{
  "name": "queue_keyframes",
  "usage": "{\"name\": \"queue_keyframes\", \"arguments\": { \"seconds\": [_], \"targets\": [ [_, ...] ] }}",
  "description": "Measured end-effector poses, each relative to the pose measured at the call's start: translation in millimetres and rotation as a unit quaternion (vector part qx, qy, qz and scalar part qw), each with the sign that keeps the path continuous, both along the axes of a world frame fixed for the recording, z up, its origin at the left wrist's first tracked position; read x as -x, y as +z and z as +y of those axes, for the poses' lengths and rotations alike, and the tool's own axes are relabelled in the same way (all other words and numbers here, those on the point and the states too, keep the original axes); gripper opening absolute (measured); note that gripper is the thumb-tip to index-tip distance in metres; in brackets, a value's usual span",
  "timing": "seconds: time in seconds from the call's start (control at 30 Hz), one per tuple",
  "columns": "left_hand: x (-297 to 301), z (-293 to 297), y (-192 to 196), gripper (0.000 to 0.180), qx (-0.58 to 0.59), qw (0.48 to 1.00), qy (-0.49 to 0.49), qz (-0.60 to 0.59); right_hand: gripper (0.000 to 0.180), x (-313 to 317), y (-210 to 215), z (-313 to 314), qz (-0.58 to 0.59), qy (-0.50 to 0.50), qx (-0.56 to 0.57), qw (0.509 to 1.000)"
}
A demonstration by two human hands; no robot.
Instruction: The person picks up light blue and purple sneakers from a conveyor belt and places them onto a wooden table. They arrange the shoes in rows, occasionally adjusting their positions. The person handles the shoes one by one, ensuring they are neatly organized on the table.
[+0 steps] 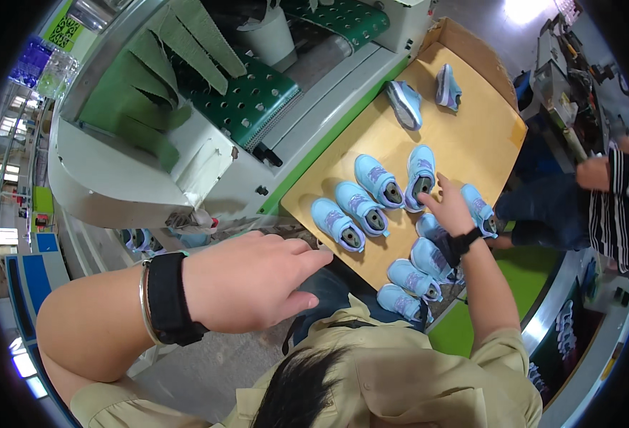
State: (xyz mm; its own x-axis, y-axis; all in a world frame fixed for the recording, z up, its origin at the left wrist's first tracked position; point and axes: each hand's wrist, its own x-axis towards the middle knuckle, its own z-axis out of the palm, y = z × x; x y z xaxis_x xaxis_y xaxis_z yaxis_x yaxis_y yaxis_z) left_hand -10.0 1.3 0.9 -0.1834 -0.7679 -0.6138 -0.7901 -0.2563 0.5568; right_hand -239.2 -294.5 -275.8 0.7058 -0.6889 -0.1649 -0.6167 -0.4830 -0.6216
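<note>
My left hand point(257, 278) hovers in front of the board's near left edge, thumb apart from the fingers, with nothing in it. The closest thing to it is a light blue child's sneaker point(337, 224) with a purple pattern and a dark insert in its opening. Two more sneakers, a middle one point(361, 207) and a farther one point(379, 180), stand in the same row. At the row's right end is another blue sneaker point(421, 177). Beside its heel my right hand point(451, 207) is spread open; whether a fingertip touches it I cannot tell.
The shoes stand on a tan board point(471, 139) with a raised cardboard edge point(471, 50). Two sneakers lie at its far end, and several more are below my right wrist. A machine with a green perforated belt point(250, 107) borders the left. Another person's striped sleeve point(614, 203) is at right.
</note>
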Motion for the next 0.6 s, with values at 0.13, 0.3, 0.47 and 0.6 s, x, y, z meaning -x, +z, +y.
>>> {"name": "queue_keyframes", "arguments": {
  "seconds": [0.13, 0.3, 0.47, 0.6],
  "targets": [
    [0, 1, 0, 0.055, 0.007, 1.0, 0.001, -0.007, 0.081, -28, -28, 2, -0.016, 0.008, -0.018, 1.0],
    [1, 1, 1, 0.055, 0.0, 1.0, 0.002, -0.003, 0.082, -26, -56, 16, -0.044, 0.019, 0.005, 0.999],
    [-1, 1, -1, 0.055, 0.012, 1.0, -0.005, -0.004, 0.08, -27, -65, 20, -0.082, 0.016, -0.017, 0.996],
    [-1, 1, -1, 0.055, 0.024, 1.0, 0.001, 0.001, 0.08, -28, -49, 30, -0.086, 0.074, -0.047, 0.992]
  ]
}}
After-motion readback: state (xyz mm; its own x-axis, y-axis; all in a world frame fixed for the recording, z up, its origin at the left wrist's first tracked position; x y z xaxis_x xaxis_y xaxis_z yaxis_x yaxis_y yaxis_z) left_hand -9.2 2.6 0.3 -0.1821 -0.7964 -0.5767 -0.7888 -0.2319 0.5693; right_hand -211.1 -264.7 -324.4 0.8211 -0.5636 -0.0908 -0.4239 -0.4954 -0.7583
